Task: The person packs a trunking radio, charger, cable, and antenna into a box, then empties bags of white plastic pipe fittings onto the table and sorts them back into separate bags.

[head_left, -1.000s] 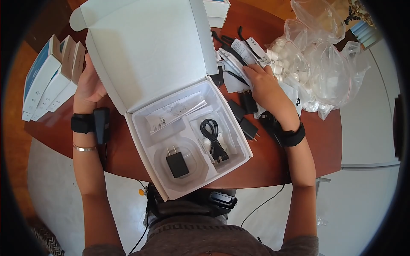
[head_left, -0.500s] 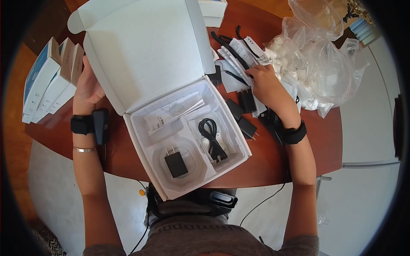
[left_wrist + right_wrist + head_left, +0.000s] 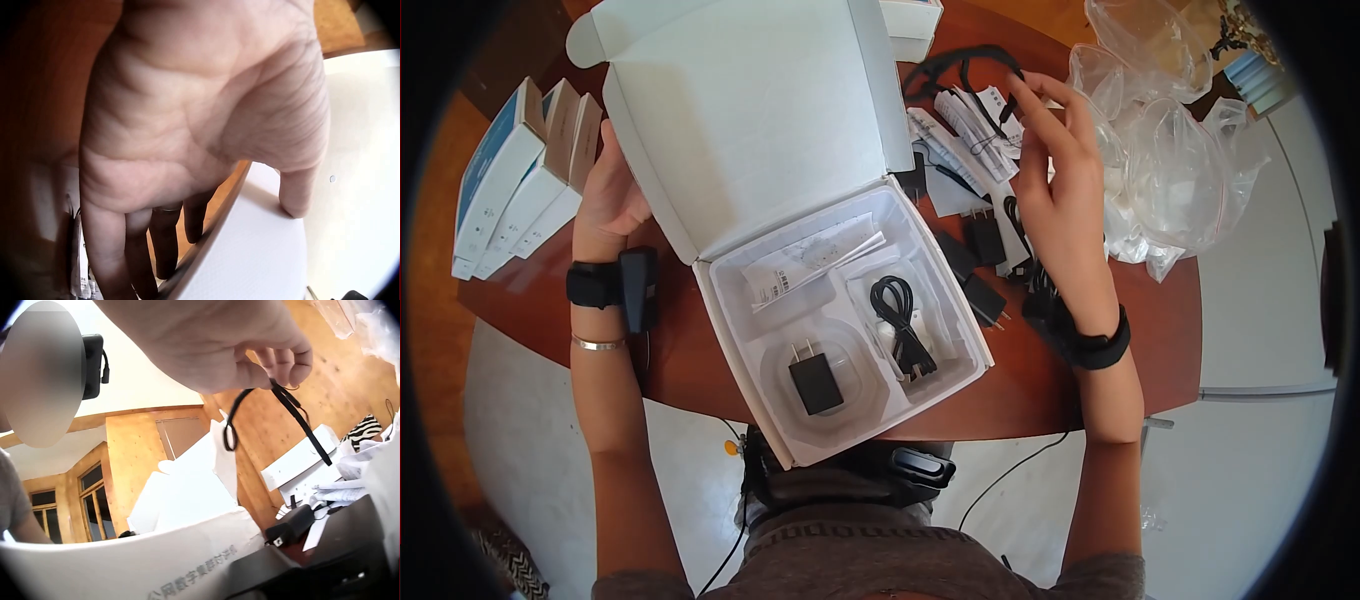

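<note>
A white cardboard box [image 3: 772, 445] stands open on the table, its lid [image 3: 745, 110] raised. My left hand [image 3: 607, 200] is at the lid's left edge; in the left wrist view the thumb [image 3: 297, 190] lies on its white side flap [image 3: 250, 244] and the fingers reach down behind. In the box's tray lie a black plug adapter [image 3: 815, 383], a coiled black cable [image 3: 900, 325] and folded paper leaflets [image 3: 810, 262]. My right hand [image 3: 1065, 185] pinches a black strap [image 3: 970, 55] between thumb and fingertips, lifted above the pile. The strap hangs in a loop in the right wrist view.
Right of the box lie more black adapters [image 3: 982, 240] and folded leaflets [image 3: 975, 135]. Clear plastic bags [image 3: 1170, 170] with white pieces fill the right side. Several white boxes [image 3: 500, 190] lean together at the left; another box [image 3: 913, 30] stands at the back.
My right hand has taken the black strap from the pile and raised it, opening its loop. The left hand and the box stay almost where they were.
</note>
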Demonstrator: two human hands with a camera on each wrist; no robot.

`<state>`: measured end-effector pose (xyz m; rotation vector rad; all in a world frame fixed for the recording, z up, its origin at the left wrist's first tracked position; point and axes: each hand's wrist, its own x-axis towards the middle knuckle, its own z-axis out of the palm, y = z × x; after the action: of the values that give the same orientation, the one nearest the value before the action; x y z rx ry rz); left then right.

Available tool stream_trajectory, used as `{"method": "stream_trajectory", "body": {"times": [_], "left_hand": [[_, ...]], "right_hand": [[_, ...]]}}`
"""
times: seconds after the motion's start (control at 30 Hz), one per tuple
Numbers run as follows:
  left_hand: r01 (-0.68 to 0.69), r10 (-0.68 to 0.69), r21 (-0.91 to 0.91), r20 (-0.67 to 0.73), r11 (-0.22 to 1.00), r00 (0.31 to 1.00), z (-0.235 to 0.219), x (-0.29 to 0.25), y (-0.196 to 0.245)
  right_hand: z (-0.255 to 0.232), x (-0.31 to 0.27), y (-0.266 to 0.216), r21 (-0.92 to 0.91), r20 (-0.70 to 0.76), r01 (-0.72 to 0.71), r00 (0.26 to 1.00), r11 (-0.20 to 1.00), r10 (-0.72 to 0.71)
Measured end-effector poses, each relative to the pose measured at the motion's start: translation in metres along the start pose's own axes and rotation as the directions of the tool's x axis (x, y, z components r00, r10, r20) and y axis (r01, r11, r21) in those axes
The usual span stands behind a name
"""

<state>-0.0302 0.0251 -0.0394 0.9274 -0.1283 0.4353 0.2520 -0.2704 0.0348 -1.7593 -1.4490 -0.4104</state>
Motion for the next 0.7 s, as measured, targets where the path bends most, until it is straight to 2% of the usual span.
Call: {"method": "stream_trajectory", "body": {"times": [0.07,0.13,0.2,0.37,0.5,0.57,0.6,0.67,0.7], "left_hand": [[-0.005,0.005,-0.003,-0.01,1.0,1.0,0.0,0.0,0.0],[-0.002,0.002,-0.003,0.044,1.0,0.999,0.0,0.0,0.001],[0.003,-0.003,-0.011,0.038,1.0,0.999,0.0,0.0,0.001],[0.002,-0.001,-0.034,0.036,0.999,0.999,0.001,0.0,0.0],[0.014,-0.013,-0.019,0.062,1.0,0.998,0.001,0.001,0.001],[0.017,-0.015,-0.031,0.084,0.999,0.996,0.002,0.002,0.001],[0.031,-0.023,-0.065,0.126,0.997,0.992,0.003,0.003,0.001],[0.046,-0.029,-0.099,0.167,0.994,0.986,0.002,0.002,0.002],[0.014,-0.011,-0.025,0.084,1.0,0.996,0.001,0.0,0.001]], "right_hand": [[-0.003,-0.001,-0.013,0.053,-0.021,0.029,0.999,0.998,-0.028],[-0.006,-0.002,-0.018,0.037,-0.005,0.02,1.0,0.999,-0.02],[-0.007,-0.003,-0.018,0.022,0.011,0.011,1.0,1.0,-0.011],[-0.01,-0.002,-0.011,-0.209,0.016,0.035,0.999,0.977,-0.032],[-0.013,-0.002,-0.013,-0.242,0.005,0.053,0.999,0.969,-0.053],[-0.013,0.0,-0.019,-0.067,-0.109,0.093,0.989,0.993,-0.1],[-0.012,0.0,-0.024,-0.066,-0.108,0.093,0.989,0.994,-0.099],[-0.006,-0.003,-0.035,0.227,-0.224,0.217,0.96,0.949,-0.166],[-0.007,-0.006,-0.041,0.217,-0.138,0.259,0.963,0.941,-0.233]]}}
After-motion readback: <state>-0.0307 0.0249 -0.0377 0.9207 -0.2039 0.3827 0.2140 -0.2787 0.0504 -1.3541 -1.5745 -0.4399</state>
